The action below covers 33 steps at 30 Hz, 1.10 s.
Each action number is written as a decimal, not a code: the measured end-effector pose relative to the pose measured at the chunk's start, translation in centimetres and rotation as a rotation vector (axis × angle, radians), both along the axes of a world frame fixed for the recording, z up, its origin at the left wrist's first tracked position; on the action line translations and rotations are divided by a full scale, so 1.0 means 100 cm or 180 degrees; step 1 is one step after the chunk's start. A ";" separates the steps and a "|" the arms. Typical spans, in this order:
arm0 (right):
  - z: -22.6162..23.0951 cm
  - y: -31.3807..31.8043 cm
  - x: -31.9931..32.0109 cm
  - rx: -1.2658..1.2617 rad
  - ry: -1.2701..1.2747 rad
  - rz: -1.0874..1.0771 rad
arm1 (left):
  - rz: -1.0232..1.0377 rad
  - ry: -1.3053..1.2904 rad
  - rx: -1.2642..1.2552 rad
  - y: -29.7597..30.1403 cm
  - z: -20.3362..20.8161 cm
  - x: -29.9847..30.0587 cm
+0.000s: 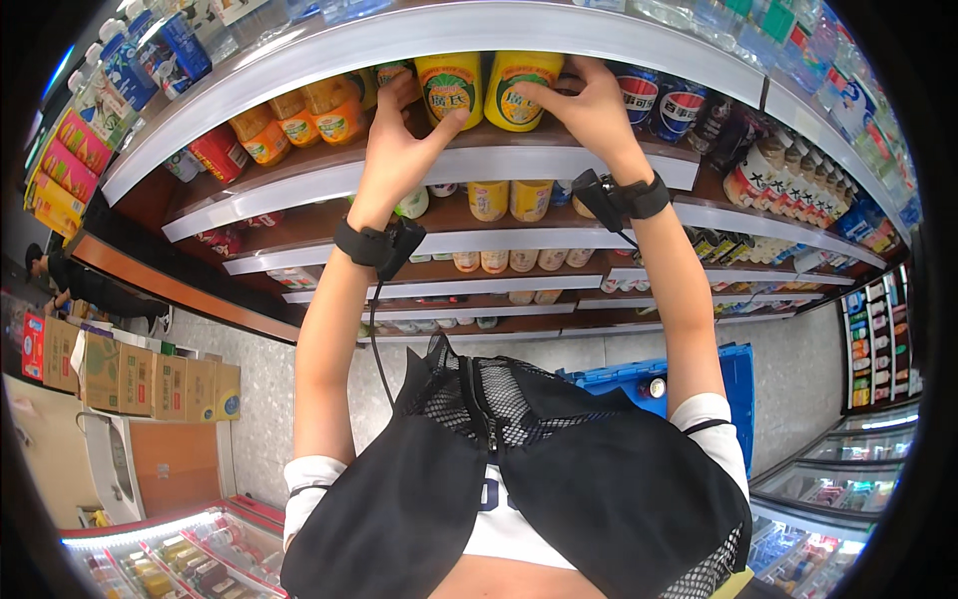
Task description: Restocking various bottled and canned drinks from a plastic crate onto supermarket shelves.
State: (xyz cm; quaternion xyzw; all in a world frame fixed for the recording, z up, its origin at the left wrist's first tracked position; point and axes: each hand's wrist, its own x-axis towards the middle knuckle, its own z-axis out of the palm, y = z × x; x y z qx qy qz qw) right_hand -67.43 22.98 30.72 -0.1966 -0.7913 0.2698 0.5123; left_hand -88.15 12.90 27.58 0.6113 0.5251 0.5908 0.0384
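Two yellow drink cans (451,88) with green pictures stand side by side at the front of an upper shelf, a narrow gap between them. My left hand (407,135) grips the left can, its thumb across the can's lower front and its fingers around the left side. On the right yellow can (521,92), my right hand (591,108) has its thumb on the front; its other fingers are partly hidden behind. Dark blue cola cans (681,108) stand just right of my right hand. Orange drink bottles (334,115) line the shelf left of my left hand.
A shelf edge (439,36) runs close above my hands, and more stocked shelves lie below. A blue crate (736,389) with a small dark can (652,386) sits on the floor. Cardboard boxes (118,374) stand at left, near another person (95,285).
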 end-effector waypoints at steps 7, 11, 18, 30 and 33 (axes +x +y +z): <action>0.000 -0.005 -0.005 -0.0122 -0.0484 -0.0156 | 0.0132 0.0335 -0.0149 0.012 -0.005 -0.002; -0.012 0.002 -0.011 0.0486 -0.0106 -0.0105 | 0.0413 0.0665 -0.0112 0.016 -0.008 -0.006; -0.026 -0.003 -0.012 0.0416 -0.0129 -0.0333 | 0.0598 0.0762 -0.0373 0.014 -0.003 0.001; -0.181 -0.182 0.067 -0.1052 -0.0005 -0.2066 | -0.0259 0.0838 0.0623 -0.055 -0.069 -0.002; -0.230 -0.256 0.073 -0.2247 0.0032 -0.2309 | -0.0775 0.0592 -0.0055 -0.081 -0.104 0.002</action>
